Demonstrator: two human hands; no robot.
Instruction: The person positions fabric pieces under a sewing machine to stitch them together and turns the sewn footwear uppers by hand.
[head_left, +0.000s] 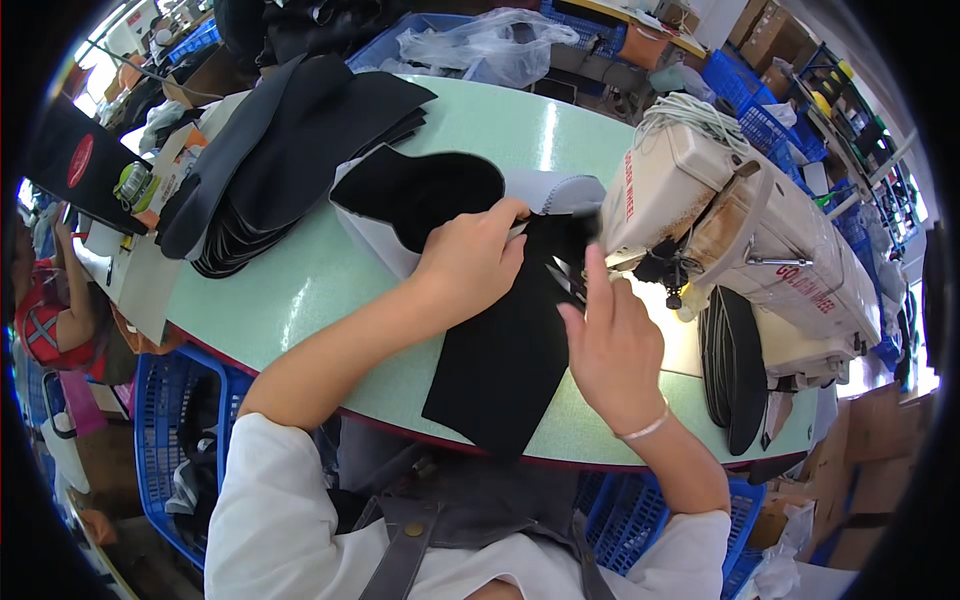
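My left hand (475, 258) pinches the upper edge of a black fabric piece (505, 350), which hangs toward the table's front edge. Close to its right side is my right hand (615, 345), with the index finger stretched out and a small pair of scissors (568, 278) in the grip. The blades point up and left over the black fabric; their handles are hidden by the fingers. Beyond my left hand lies a curved black piece with a pale grey lining (415, 190). The sewing machine (720, 220) stands just right of my right hand, its lamp lit.
A thick stack of black cut pieces (290, 140) covers the table's far left. Another black stack (732, 370) leans under the machine arm. Blue baskets stand below the pale green table (300, 300), with a blue crate (390, 45) behind it. At left is another person's arm (72, 300).
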